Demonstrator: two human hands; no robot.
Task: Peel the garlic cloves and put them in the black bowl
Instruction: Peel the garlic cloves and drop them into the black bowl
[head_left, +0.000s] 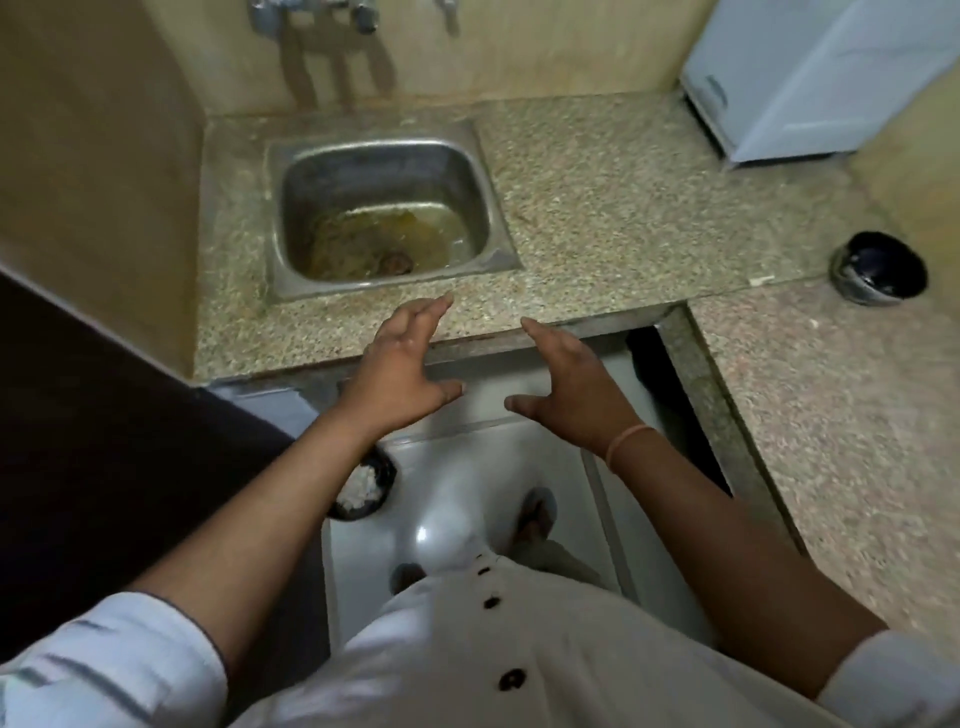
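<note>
Low on the left, half under the person's left forearm, a small dark dish (387, 469) sits on a white surface (467, 499) below the worktop edge. The white bits (358, 486) in it look like the garlic, though from here I cannot tell whether they are peeled. The left hand (400, 364) hangs over the front edge of the worktop (597, 197), fingers spread wide, holding nothing. Beyond it is the steel sink (311, 208), with murky water at the bottom. The right hand (566, 384), a thin bangle (626, 444) at its wrist, is just as wide and just as empty, close beside the left one. Far right, well apart from both hands, the black bowl (844, 273) stands on the worktop; its inside is dark and I see nothing in it.

To my eye no clove is in hand yet, so the step is fetching. It would go best to bring the dish and the black bowl near each other on the worktop, away from the sink. Then pinch one clove at a time, so skins and cloves do not mix.
</note>
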